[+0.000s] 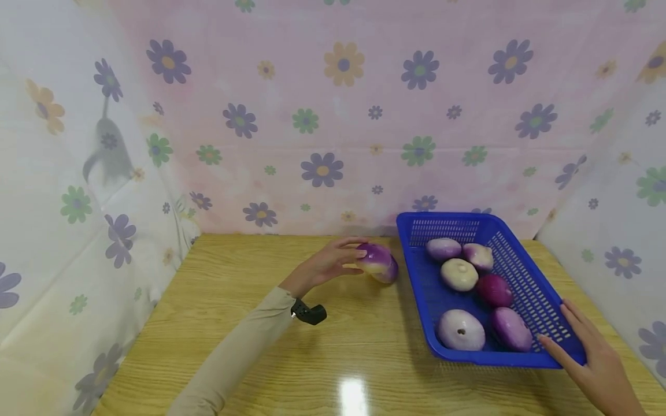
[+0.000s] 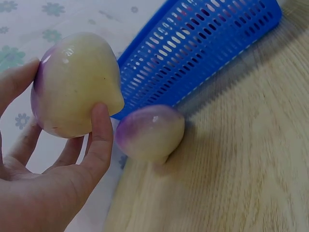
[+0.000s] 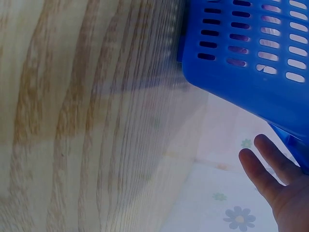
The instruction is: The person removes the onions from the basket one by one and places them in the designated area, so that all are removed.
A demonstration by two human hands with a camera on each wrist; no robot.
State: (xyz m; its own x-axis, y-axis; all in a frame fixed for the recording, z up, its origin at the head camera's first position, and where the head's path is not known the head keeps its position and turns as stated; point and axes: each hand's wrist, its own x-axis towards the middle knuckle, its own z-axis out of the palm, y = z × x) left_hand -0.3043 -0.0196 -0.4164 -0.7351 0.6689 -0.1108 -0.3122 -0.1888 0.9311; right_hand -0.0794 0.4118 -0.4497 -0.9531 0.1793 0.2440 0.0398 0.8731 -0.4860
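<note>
My left hand (image 1: 333, 263) pinches a purple-and-white turnip (image 2: 77, 84) between thumb and fingers, left of the blue basket (image 1: 416, 289). Just beyond it, a second purple-and-white turnip (image 2: 152, 133) lies on the wooden table, close to the basket's left wall. At the basket's front right corner, my right hand (image 1: 598, 358) holds the rim, its thumb over the corner and other fingers along the outside. Two fingers (image 3: 263, 166) of that hand extend straight below the basket's wall in the right wrist view.
Inside the basket lie several round vegetables, among them a cream one (image 1: 459, 274), a dark magenta one (image 1: 494, 290) and a pale one with a small dark spot (image 1: 461, 330). Flowered cloth (image 1: 291, 115) hangs behind and at both sides of the wooden table (image 1: 218, 323).
</note>
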